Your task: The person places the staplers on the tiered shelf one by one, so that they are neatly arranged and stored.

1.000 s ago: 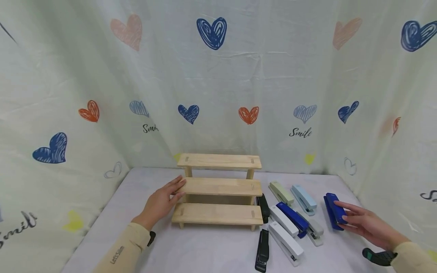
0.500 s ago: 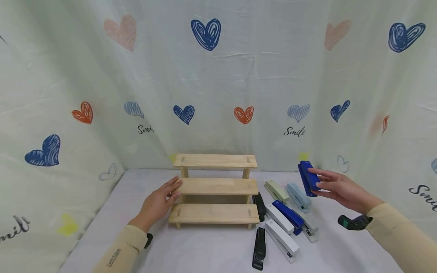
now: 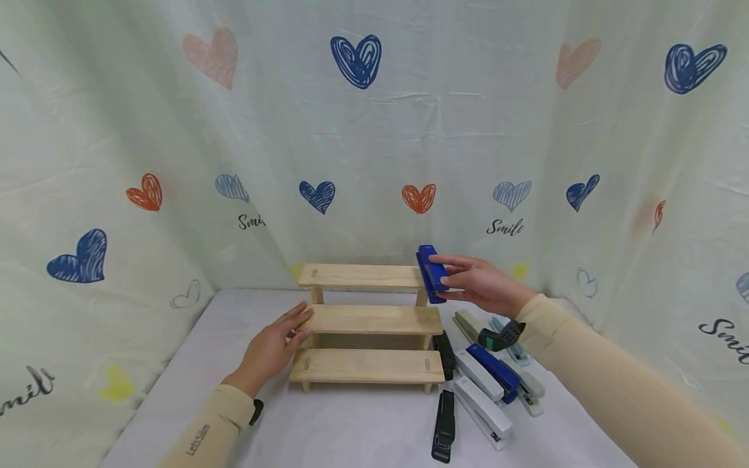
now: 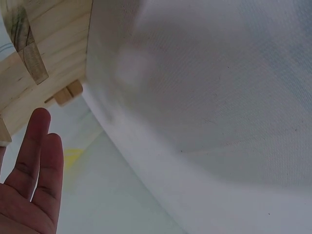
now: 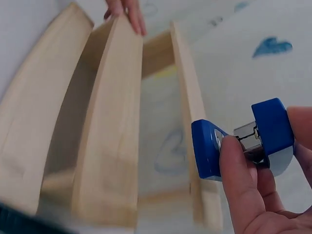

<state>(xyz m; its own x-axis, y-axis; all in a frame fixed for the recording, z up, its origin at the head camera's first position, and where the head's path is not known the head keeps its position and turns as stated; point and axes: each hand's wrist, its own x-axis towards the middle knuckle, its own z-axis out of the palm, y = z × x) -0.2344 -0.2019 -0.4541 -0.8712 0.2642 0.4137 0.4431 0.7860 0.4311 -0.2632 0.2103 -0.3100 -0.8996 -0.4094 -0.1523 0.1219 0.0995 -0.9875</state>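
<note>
A blue stapler [image 3: 432, 273] is pinched between the thumb and fingers of my right hand [image 3: 482, 284], at the right end of the top tier of a three-tier wooden shelf [image 3: 374, 320]. In the right wrist view the stapler [image 5: 278, 126] shows its end, close to the top board; whether it touches the wood I cannot tell. My left hand [image 3: 274, 348] rests its fingertips on the left end of the middle tier. From the left wrist view, straight fingers of the left hand [image 4: 34, 170] lie beside the shelf's underside [image 4: 53, 53].
Right of the shelf lie several staplers: a second blue one [image 3: 494, 370], a white one [image 3: 482, 409], a black one [image 3: 444, 426], and a pale green one [image 3: 466, 324] partly behind the right wrist. A curtain with printed hearts [image 3: 374, 130] hangs behind the white table [image 3: 351, 429].
My right hand has lifted the blue stapler from the table's right side and carried it left to the shelf's top tier. The left hand has stayed on the middle tier.
</note>
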